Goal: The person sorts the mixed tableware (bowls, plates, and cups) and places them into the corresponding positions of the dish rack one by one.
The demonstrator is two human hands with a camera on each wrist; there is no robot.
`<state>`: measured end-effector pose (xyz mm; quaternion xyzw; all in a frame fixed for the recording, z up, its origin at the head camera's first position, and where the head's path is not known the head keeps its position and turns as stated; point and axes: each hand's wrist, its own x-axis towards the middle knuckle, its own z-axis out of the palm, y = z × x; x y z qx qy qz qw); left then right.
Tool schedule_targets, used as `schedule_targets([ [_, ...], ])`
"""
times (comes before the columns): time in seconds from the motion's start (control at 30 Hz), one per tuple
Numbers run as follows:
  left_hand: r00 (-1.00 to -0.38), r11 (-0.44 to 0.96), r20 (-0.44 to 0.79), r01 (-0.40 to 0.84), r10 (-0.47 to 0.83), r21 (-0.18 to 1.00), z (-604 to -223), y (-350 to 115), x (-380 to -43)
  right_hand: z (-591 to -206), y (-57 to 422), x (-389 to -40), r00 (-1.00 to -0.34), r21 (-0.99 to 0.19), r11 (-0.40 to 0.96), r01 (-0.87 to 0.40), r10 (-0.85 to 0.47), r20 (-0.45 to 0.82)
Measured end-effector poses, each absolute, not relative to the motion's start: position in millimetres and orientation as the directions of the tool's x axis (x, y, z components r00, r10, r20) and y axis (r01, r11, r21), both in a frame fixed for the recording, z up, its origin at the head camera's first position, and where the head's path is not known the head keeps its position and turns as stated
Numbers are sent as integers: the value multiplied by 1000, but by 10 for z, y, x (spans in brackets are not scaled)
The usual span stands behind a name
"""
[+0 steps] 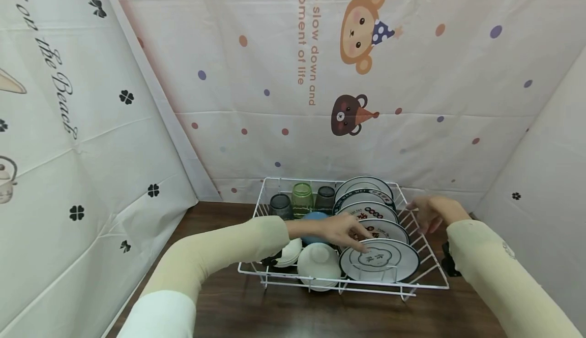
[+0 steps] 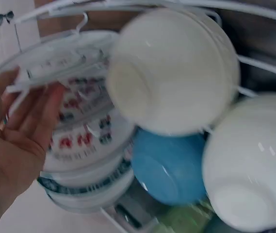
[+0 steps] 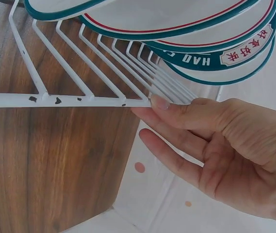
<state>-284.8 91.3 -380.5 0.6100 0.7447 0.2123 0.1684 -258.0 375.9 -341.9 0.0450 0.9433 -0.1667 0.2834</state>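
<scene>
My left hand point(image 1: 341, 230) pinches the rim of the front plate point(image 1: 382, 267), a white plate with a dark edge and line drawing. In the left wrist view the thumb and fingers lie on opposite sides of that rim. Behind it, several more rimmed white plates point(image 1: 363, 210) stand tilted in a row. On the right side, my right hand point(image 1: 432, 211) holds the top side wire of the white dish rack point(image 3: 104, 101) between thumb and fingers. Beside the plates, a white bowl point(image 1: 319, 264) and a blue bowl point(image 2: 169, 165) lie bottom up in the rack.
Two dark glasses, one left point(image 1: 281, 206) and one right point(image 1: 325, 195), flank a green glass point(image 1: 302, 198) at the rack's back left. More white bowls point(image 1: 289, 254) stand front left. Under the rack is a brown wooden table point(image 1: 293, 312); printed white sheets point(image 1: 256, 89) wall it in.
</scene>
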Motion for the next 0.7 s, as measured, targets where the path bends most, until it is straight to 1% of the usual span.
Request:
schedule_targets([
  [0.03,-198,159,13,828,980,537,-3789,864,-2883,-3429,3761,-2588,-834,-289,939,185,-6,-551],
  [0.1,-225,165,31,798,974,580,-3745,746,-2969,-3441,3760,-2608,-833,-287,938,192,1,-554],
  [0.17,-275,183,60,772,959,609,-3686,606,-3071,-3450,3766,-2631,-831,-285,938,197,6,-556],
  [0.2,-311,201,76,763,947,615,-3656,535,-3128,-3452,3772,-2642,-831,-281,940,195,6,-556],
  [0.23,-341,215,100,766,935,605,-3626,464,-3186,-3452,3780,-2654,-831,-275,941,196,11,-557],
  [0.27,-372,239,131,789,919,566,-3601,394,-3247,-3449,3789,-2665,-830,-267,944,194,13,-557],
  [0.3,-401,275,160,819,902,504,-3576,323,-3308,-3446,3798,-2675,-830,-261,945,195,17,-557],
  [0.33,-420,318,192,857,887,406,-3553,253,-3368,-3447,3814,-2689,-830,-253,947,199,25,-557],
  [0.4,-428,411,247,904,869,121,-3521,118,-3495,-3447,3838,-2709,-831,-239,948,210,45,-554],
  [0.43,-419,445,270,895,867,-37,-3511,54,-3563,-3455,3853,-2721,-832,-234,948,216,53,-553],
  [0.47,-418,475,280,861,864,-182,-3505,-8,-3628,-3465,3868,-2731,-834,-227,949,219,61,-548],
  [0.53,-414,489,265,783,871,-384,-3495,-121,-3749,-3489,3893,-2744,-843,-197,956,216,81,-532],
  [0.57,-419,488,251,750,873,-446,-3495,-171,-3807,-3498,3901,-2748,-848,-177,962,206,85,-524],
  [0.6,-434,494,239,727,869,-477,-3498,-212,-3861,-3504,3909,-2750,-852,-146,972,182,82,-517],
  [0.7,-486,517,204,691,850,-506,-3499,-315,-3994,-3484,3910,-2750,-863,-9,995,104,86,-498],
])
